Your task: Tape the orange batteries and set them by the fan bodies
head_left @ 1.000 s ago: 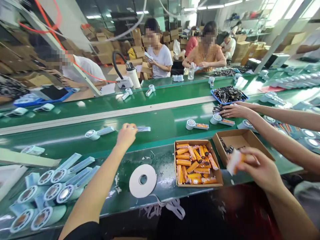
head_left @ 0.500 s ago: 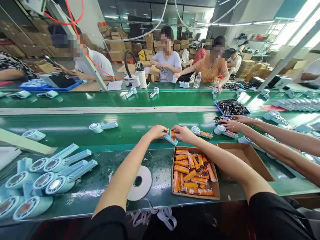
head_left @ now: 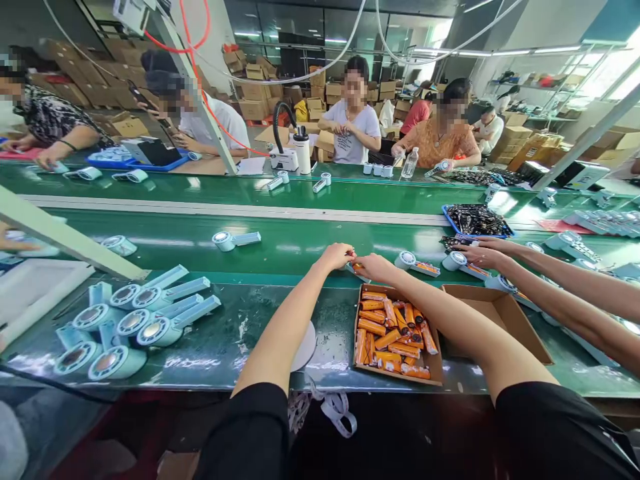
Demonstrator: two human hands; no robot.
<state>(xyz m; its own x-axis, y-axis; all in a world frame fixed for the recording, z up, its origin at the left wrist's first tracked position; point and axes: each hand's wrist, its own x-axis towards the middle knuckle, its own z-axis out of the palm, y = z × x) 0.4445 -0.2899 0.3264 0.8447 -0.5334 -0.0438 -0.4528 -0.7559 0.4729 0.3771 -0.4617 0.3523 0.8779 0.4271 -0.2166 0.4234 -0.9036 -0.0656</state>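
My left hand (head_left: 339, 255) and my right hand (head_left: 375, 267) meet above the near edge of the green belt. The left fingers are pinched on something small that I cannot make out. Between my right fingers a bit of an orange battery (head_left: 357, 266) shows. Under the hands lies a light blue fan handle (head_left: 357, 273), mostly hidden by them. A cardboard box of orange batteries (head_left: 395, 337) stands just in front of my right hand, below my forearm. A white tape roll (head_left: 306, 347) is partly covered by my left forearm.
Light blue fans (head_left: 160, 330) are piled at the left; one fan (head_left: 225, 241) lies on the belt (head_left: 300, 233). An open cardboard box (head_left: 495, 313) stands right. A co-worker's hands (head_left: 483, 253) work near fans with batteries and a blue tray (head_left: 475, 220). Several people sit across.
The view has shifted, so the belt and piles appear farther right. My hands have come together, and the orange battery and handle are more hidden. Across the belt, a person in orange now holds a fan.
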